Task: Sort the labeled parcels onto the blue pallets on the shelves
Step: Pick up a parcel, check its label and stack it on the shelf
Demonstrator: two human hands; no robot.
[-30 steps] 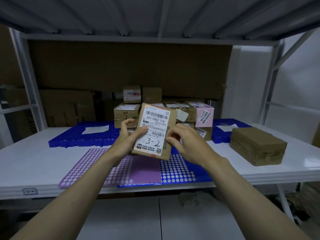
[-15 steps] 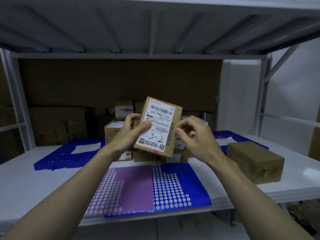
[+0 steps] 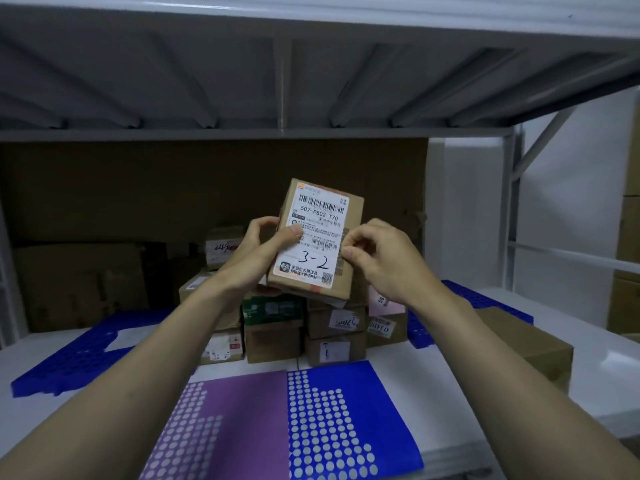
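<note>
Left hand (image 3: 254, 252): grips the parcel's left edge; thumb lies across the label face, fingers curl behind.
Right hand (image 3: 382, 259): fingers curl and pinch the parcel's right edge at mid-height.
Parcel (image 3: 317, 242): brown carton held in the air between both hands, above the stacked cartons; long axis near vertical, top tilted slightly right; label face toward the camera.
Label (image 3: 313, 237): white, barcode at top, handwritten "3-2" near the bottom.
Stacked cartons (image 3: 304, 327): directly behind and below the parcel, on the white shelf (image 3: 433, 382).
Blue pallets (image 3: 74, 362): left and right of the stack.
Dotted sheet (image 3: 284, 420): purple and blue, at the shelf's near edge.
Plain carton (image 3: 526, 341): at right, on the shelf.
</note>
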